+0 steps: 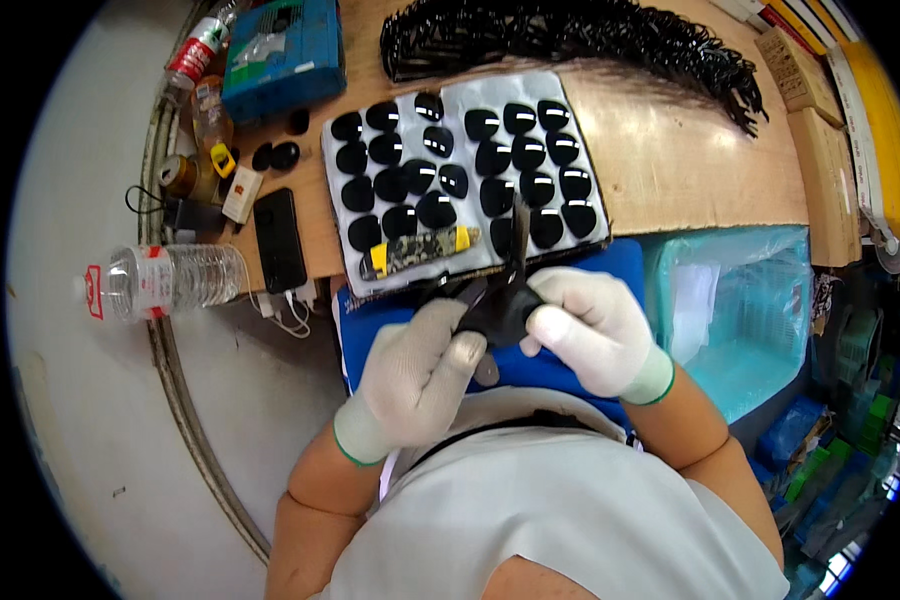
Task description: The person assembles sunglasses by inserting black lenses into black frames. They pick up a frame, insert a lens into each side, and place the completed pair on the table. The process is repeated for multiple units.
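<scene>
Both my hands wear white knit gloves with green cuffs. Between them, in front of my body, is a pair of dark sunglasses (502, 312), one arm of which sticks up away from me. My left hand (420, 372) pinches its left side, and my right hand (595, 328) grips the right side with thumb and fingers. Just beyond lies a grey padded board (460, 240) bearing rows of dark lenses (385, 148). On the board's near left part rests a tool with a yellow and camouflage-patterned handle (420, 252). My fingers hide part of the sunglasses.
A heap of black glasses frames (570, 35) lies at the back. To the left are a phone (280, 240), a large plastic bottle (175, 283) and a blue box (285, 60). A turquoise plastic-lined basket (735, 310) stands at right, below cardboard boxes (825, 185).
</scene>
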Demonstrator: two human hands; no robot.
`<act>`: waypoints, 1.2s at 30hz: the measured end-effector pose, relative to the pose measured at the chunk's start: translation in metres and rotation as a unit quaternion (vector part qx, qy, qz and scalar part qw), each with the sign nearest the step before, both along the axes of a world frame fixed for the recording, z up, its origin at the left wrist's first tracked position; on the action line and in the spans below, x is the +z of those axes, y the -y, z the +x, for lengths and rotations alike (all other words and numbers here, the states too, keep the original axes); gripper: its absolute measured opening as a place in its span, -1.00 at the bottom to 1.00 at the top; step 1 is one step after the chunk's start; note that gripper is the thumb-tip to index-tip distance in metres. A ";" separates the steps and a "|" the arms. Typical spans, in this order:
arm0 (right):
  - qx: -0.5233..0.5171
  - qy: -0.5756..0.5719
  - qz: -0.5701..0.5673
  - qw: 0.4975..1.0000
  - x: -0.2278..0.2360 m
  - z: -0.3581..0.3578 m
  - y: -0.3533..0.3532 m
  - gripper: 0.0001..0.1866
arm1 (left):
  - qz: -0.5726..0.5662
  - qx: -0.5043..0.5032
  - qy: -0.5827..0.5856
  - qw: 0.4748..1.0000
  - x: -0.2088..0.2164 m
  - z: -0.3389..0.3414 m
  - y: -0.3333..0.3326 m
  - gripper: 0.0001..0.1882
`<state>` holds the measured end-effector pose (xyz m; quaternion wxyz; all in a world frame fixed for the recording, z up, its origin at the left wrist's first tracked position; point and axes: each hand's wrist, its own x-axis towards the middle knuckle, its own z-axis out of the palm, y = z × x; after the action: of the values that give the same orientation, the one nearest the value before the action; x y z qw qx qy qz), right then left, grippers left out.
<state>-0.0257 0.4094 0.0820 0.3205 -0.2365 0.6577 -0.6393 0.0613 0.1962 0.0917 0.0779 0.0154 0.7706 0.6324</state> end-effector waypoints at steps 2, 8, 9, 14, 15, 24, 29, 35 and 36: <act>-0.008 0.052 -0.034 0.998 0.009 -0.004 0.004 -0.84 | 0.000 -0.002 -0.004 1.000 0.005 -0.006 0.003 -0.65; -0.003 -0.043 -0.070 0.997 -0.004 0.002 0.005 -0.81 | 0.009 0.008 -0.038 0.999 -0.002 -0.001 -0.006 -0.65; -0.015 -0.016 -0.069 0.997 -0.006 0.001 0.007 -0.81 | 0.004 0.021 -0.045 0.999 -0.003 -0.002 -0.007 -0.65; -0.033 0.115 -0.060 0.991 -0.002 0.005 0.014 -0.78 | -0.032 0.086 -0.046 0.995 -0.003 0.002 -0.019 -0.65; -0.023 0.079 -0.026 0.996 -0.005 0.003 0.013 -0.76 | -0.045 0.095 -0.065 0.992 -0.005 0.001 -0.021 -0.64; -0.106 -0.198 -0.008 0.974 -0.021 -0.014 0.004 -0.56 | -0.169 0.013 -0.148 0.974 -0.001 -0.019 -0.010 -0.69; 0.100 -0.339 0.008 0.935 -0.015 -0.037 -0.015 -0.69 | -0.224 -0.242 -0.086 0.940 0.013 -0.050 0.002 -0.73; 0.014 -0.259 -0.006 0.966 -0.011 -0.050 -0.041 -0.90 | -0.566 0.084 0.090 0.815 -0.093 -0.144 0.055 -0.55; 0.016 -0.249 -0.008 0.968 -0.011 -0.052 -0.048 -0.85 | -0.588 0.076 0.095 0.800 -0.103 -0.146 0.055 -0.52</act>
<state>-0.0780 0.4571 0.0710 0.1549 -0.4011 0.7078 -0.5606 -0.0846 0.1413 -0.0117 0.0964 -0.1519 0.9819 0.0598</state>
